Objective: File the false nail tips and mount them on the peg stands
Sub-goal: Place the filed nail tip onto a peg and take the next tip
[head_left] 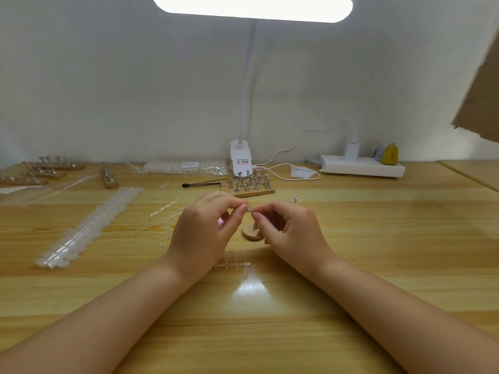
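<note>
Pinching a small silver peg between thumb and forefinger, the left hand holds it above the table while the right hand meets it from the other side, its fingertips curled in a tight pinch on what is likely a nail tip, too small to make out. Directly beneath the two hands sits a round wooden base, partly hidden by the right fingers. Beyond the hands stands a wooden block of peg stands, none plainly carrying a tip. Just nearer than the left wrist lies a short strip of nail tips with one loose tip beside it; well off to the left hand's outer side runs a long strip of nail tips.

The step appears to be mounting: seating a tip on the peg head. Next calls for pressing it square, then setting the peg upright on a base without knocking it askew.
</note>
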Motion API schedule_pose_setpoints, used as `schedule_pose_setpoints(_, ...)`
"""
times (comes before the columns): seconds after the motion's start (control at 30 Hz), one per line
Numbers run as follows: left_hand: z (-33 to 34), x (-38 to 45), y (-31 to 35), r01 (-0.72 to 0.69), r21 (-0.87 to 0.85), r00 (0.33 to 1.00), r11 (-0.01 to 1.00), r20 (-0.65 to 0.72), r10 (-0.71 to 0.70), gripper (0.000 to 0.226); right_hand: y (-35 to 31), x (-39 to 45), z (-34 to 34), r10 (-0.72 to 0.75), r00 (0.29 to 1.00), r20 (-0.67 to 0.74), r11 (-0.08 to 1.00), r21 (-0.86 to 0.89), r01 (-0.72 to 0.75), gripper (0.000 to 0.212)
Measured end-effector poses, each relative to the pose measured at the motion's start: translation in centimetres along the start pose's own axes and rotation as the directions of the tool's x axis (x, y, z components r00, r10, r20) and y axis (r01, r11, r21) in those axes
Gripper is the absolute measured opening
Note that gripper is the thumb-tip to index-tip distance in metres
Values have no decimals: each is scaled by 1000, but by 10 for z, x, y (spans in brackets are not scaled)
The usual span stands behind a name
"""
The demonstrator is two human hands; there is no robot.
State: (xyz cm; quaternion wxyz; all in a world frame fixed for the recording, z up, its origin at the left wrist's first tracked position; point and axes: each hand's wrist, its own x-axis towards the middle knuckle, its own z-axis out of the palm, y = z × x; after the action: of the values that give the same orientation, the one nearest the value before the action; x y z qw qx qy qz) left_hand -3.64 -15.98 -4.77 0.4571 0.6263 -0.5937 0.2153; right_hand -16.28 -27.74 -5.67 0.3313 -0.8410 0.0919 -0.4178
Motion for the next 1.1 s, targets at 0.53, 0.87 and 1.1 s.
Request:
schedule_pose_setpoints(0.53, 1, 0, 5, -92, 62, 994, 994, -45, 95, 10, -3, -4, 2, -121, 992, -17, 990, -81, 119, 5)
schedule_pose_setpoints(0.87, 2, -1, 3, -43, -10, 997, 999, -65, 42, 13, -4, -2, 3, -24, 999, -36, 999, 22, 25, 6)
schedule_pose_setpoints(1.1, 2, 0, 8, 436, -252, 900, 864, 91, -427, 6, -3, 0, 1, -32, 998, -56, 999, -45, 30, 9)
